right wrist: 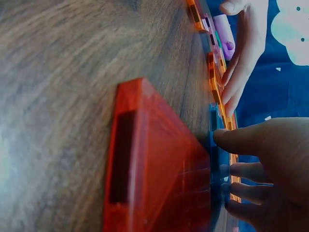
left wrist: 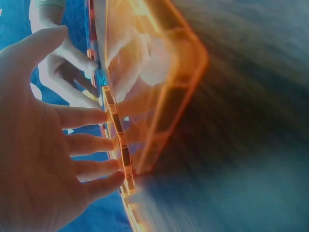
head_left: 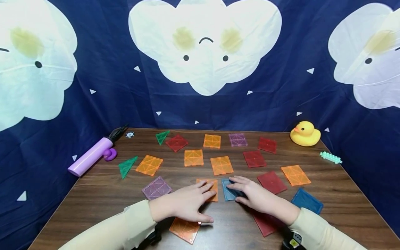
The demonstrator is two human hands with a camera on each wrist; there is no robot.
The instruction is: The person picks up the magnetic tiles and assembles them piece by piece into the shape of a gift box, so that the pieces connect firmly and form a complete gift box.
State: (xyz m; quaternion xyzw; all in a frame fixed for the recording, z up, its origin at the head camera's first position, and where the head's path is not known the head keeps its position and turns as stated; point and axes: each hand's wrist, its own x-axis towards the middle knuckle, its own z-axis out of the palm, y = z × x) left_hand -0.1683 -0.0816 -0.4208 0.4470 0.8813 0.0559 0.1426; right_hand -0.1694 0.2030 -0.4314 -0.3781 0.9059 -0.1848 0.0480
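Note:
My left hand (head_left: 190, 202) lies spread, its fingertips resting on an orange translucent square tile (head_left: 214, 192) at the middle of the table. Just right of it is a blue square tile (head_left: 227, 193), with the fingers of my right hand (head_left: 257, 195) reaching over it. In the right wrist view, that thumb is right at the near edge of the blue tile (right wrist: 213, 125), the other fingers stretched loosely above it. Another orange tile (head_left: 184, 230) lies below my left palm, and a red tile (head_left: 263, 227) lies partly hidden under my right forearm.
Several orange, red, purple and green tiles lie spread over the brown wooden table (head_left: 228, 236). A purple cylinder (head_left: 90, 156) and small purple duck (head_left: 110, 153) are at left. A yellow duck (head_left: 305, 134) and mint-green bumpy piece (head_left: 330, 157) sit at right. Blue cloth walls surround the table.

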